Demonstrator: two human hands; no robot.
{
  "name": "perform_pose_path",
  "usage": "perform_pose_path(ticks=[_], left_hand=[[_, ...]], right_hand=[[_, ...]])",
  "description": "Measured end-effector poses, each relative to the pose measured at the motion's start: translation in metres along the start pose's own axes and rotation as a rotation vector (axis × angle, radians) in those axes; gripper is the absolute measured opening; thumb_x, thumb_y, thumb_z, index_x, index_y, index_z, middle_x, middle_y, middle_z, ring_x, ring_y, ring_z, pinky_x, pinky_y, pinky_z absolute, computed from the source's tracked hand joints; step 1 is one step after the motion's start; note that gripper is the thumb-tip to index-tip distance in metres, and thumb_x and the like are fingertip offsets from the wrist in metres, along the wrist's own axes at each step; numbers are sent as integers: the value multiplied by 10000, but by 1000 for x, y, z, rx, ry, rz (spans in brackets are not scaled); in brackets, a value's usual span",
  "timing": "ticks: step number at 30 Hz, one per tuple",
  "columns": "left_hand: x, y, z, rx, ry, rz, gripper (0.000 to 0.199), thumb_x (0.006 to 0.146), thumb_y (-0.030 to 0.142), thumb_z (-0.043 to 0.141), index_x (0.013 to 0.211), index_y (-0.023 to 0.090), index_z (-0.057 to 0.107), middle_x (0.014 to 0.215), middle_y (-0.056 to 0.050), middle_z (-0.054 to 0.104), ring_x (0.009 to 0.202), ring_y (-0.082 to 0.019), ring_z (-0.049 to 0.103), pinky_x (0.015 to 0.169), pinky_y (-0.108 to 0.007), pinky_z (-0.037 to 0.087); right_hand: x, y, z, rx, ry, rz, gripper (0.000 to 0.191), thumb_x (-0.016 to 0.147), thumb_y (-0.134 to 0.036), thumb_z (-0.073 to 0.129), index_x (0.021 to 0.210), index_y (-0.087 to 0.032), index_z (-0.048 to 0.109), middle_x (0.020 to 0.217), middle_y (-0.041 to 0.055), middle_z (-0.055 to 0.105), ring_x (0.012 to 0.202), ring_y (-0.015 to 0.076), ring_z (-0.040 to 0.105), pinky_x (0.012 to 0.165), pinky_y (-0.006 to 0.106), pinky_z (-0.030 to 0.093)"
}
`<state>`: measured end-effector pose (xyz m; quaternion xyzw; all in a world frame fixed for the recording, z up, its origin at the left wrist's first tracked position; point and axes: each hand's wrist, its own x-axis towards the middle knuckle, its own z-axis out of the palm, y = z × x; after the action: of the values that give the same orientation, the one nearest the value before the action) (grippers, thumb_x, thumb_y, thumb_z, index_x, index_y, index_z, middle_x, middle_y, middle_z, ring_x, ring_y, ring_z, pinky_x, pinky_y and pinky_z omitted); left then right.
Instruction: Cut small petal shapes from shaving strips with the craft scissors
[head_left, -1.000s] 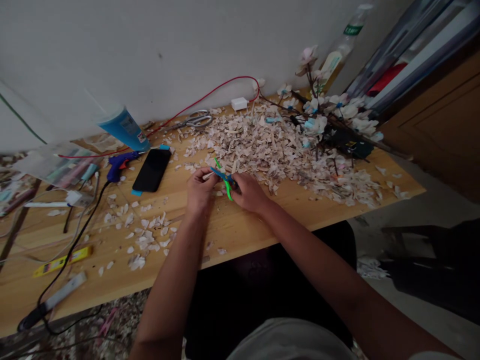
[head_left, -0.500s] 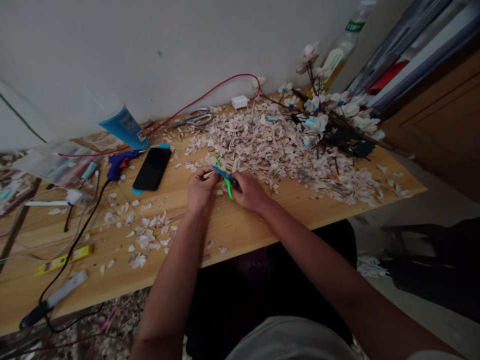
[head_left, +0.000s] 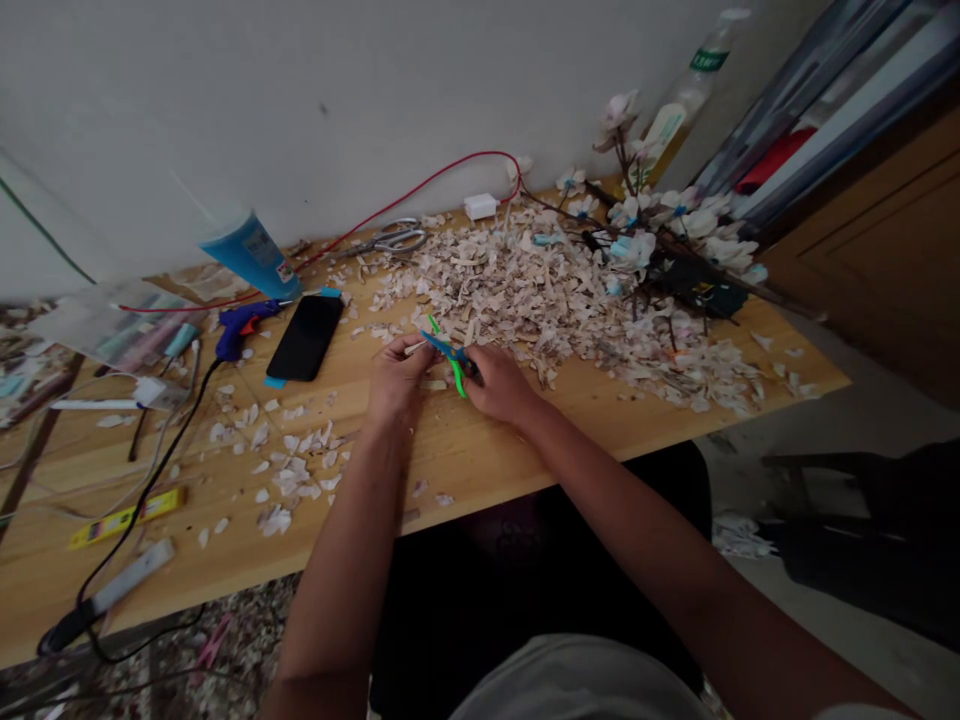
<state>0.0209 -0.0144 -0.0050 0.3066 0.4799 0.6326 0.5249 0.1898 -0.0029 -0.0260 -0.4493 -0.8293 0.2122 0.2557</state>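
Observation:
My right hand is closed on a pair of scissors with blue and bright green parts, whose blades point up and left. My left hand is pinched on a small pale piece, seemingly a petal or scrap like those on the table; the fingers partly hide it. The blade tips lie close beside the left fingertips. Just beyond both hands spreads a heap of pale, dry petal-like scraps. More loose scraps lie left of my left forearm.
A black phone, blue glue gun and tilted blue cup stand left. Metal scissors lie near the wall by a white charger. Flowering branches and a bottle occupy the back right. A black cable crosses the left side.
My left hand has shifted very slightly left, away from the scissors. The right hand and the scissors stay nearly in place; the view has moved a little.

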Motion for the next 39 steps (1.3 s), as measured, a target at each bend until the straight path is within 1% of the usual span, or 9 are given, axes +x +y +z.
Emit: perform_pose_path(ticks=[3, 8, 15, 17, 20, 24, 29, 34, 39], left_hand=[[3, -2, -4, 76, -4, 21, 217, 610, 277, 852, 763, 184, 729, 693, 5, 720, 608, -112, 647, 647, -233, 526], [1, 3, -7, 211, -31, 41, 169, 632, 253, 821, 759, 174, 743, 694, -7, 722, 619, -117, 650, 649, -235, 517], [1, 5, -9, 258, -35, 35, 182, 639, 282, 819, 758, 177, 730, 696, -6, 719, 626, -128, 650, 669, -254, 534], [2, 4, -8, 211, -31, 10, 192, 632, 282, 829, 751, 177, 720, 685, -2, 712, 617, -121, 644, 657, -244, 536], [0, 2, -3, 4, -42, -82, 205, 633, 271, 841, 756, 175, 708, 711, -7, 715, 632, -116, 656, 665, -237, 552], [-4, -1, 5, -154, -52, -201, 166, 693, 253, 823, 728, 160, 690, 703, -26, 704, 619, -102, 650, 681, -226, 565], [-4, -8, 7, -135, -52, -132, 215, 679, 295, 839, 711, 162, 673, 675, -12, 686, 571, -102, 627, 580, -221, 534], [-1, -15, 6, -53, -2, 30, 225, 640, 319, 858, 700, 169, 702, 651, 2, 691, 552, -95, 611, 535, -196, 499], [0, -16, 4, 29, -3, 37, 223, 659, 353, 833, 698, 171, 709, 652, -2, 690, 547, -109, 607, 539, -216, 500]], right_hand=[[0, -1, -1, -13, -6, 2, 82, 841, -262, 554, 896, -200, 557, 892, 71, 626, 850, 224, 524, 784, 357, 351], [0, -2, -2, -9, 7, -5, 96, 856, -290, 555, 894, -202, 552, 888, 69, 629, 852, 225, 524, 776, 357, 347], [-1, -1, 0, -28, 7, 3, 110, 857, -295, 571, 910, -200, 557, 907, 74, 632, 867, 227, 529, 781, 358, 344], [0, 0, 1, -28, 5, 6, 119, 867, -311, 573, 912, -202, 557, 911, 73, 635, 873, 229, 531, 787, 360, 346], [0, 0, 2, -34, 12, 24, 113, 876, -309, 566, 914, -203, 558, 920, 78, 639, 883, 234, 533, 787, 364, 349], [0, -2, 1, -56, 19, 41, 96, 865, -286, 564, 914, -204, 560, 933, 85, 644, 897, 242, 535, 786, 368, 350], [-1, -3, 0, -51, 11, 36, 124, 870, -310, 570, 922, -198, 566, 933, 89, 643, 898, 244, 537, 792, 372, 349], [0, -2, 0, -55, -4, 36, 129, 885, -308, 542, 928, -189, 565, 931, 93, 638, 905, 252, 541, 790, 376, 345], [-1, -2, 1, -65, 11, 29, 142, 886, -321, 551, 939, -191, 563, 935, 91, 637, 908, 248, 539, 798, 377, 344]])
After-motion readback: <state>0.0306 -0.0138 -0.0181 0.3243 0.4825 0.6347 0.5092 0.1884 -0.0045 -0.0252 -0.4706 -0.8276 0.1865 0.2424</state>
